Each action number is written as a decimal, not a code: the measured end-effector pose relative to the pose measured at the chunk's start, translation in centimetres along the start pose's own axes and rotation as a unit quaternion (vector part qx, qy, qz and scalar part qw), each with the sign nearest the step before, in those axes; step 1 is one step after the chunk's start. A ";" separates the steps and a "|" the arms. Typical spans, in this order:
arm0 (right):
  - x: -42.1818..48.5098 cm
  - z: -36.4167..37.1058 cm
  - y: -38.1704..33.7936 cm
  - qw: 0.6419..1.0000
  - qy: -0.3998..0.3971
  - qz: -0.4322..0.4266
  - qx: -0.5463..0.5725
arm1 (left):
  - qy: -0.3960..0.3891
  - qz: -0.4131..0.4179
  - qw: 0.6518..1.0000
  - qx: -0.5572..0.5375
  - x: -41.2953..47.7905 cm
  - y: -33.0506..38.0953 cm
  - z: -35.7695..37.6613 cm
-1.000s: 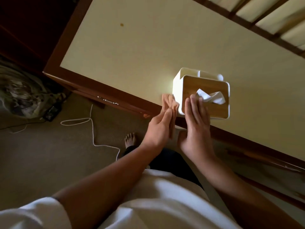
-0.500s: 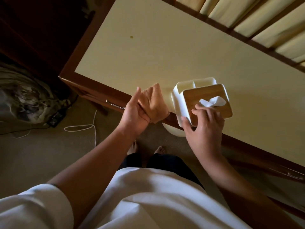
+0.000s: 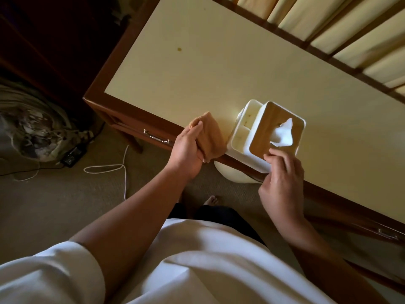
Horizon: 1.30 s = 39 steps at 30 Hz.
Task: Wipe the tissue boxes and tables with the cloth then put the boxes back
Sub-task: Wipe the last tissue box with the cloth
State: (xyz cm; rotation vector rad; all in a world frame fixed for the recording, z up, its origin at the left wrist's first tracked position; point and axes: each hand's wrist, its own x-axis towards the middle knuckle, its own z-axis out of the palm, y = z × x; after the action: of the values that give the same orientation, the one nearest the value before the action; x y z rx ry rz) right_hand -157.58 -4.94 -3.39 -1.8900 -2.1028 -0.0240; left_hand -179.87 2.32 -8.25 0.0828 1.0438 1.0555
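A white tissue box (image 3: 244,137) with a wooden lid and a tissue sticking out stands near the front edge of the cream-topped table (image 3: 197,69). My right hand (image 3: 282,172) grips the box's near corner, fingers curled over the lid and wall. Left of the box, my left hand (image 3: 186,148) holds an orange cloth (image 3: 208,132) bunched against the table's front edge, a small gap from the box. The box has open side compartments facing the cloth.
A small brown spot (image 3: 179,48) marks the tabletop at the back. A drawer handle (image 3: 156,138) sits under the front edge. A white round object (image 3: 232,176) lies below the table. A white cable (image 3: 114,170) and clutter lie on the carpet at left.
My left hand drew the cloth away from the box's side to the table edge on the left. My right hand shifted from lying flat on the lid to gripping the near corner; the box turned slightly.
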 end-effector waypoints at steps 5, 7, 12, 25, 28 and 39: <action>0.2 0.0 -2.4 0.999 -0.033 -0.003 -0.016 | -0.025 0.026 0.999 -0.005 -0.8 0.0 0.2; 0.1 0.5 -3.6 0.997 -0.062 0.007 -0.040 | -0.040 0.020 0.999 0.014 -1.1 -0.4 0.8; -0.2 1.0 -3.2 0.998 -0.050 0.045 -0.011 | -0.063 0.045 0.985 0.157 -2.4 -1.3 1.8; -0.5 1.6 -1.4 0.994 -0.106 -0.009 -0.007 | -0.051 0.079 0.947 0.308 3.8 -1.7 7.6; -0.4 1.7 -1.0 0.994 -0.105 0.001 -0.014 | -0.106 0.102 0.917 0.370 -1.7 -4.5 5.8; -0.3 1.4 -0.5 0.993 -0.114 0.008 0.011 | -0.055 0.121 0.941 0.312 1.3 -2.4 8.5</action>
State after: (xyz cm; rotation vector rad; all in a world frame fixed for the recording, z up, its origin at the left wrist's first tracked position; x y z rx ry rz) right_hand -158.35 -4.96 -4.72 -1.9787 -2.2219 0.2290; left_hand -171.94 5.43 -5.72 0.7923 1.2534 0.8879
